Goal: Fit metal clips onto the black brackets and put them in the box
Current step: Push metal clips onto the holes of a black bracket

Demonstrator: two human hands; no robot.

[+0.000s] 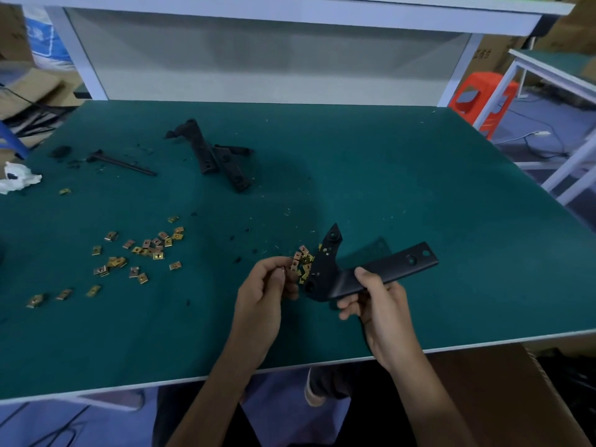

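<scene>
My right hand grips a black L-shaped bracket by its long arm, lifted just above the green table near the front edge. My left hand pinches a small brass-coloured metal clip right beside the bracket's short arm. A small heap of clips lies on the mat under that short arm. Several more clips are scattered at the left of the table. Two more black brackets lie crossed at the back centre.
The green table carries a thin black rod, black scraps and a crumpled white tissue at the far left. A cardboard box sits below the table's front right edge. An orange stool stands beyond the right side.
</scene>
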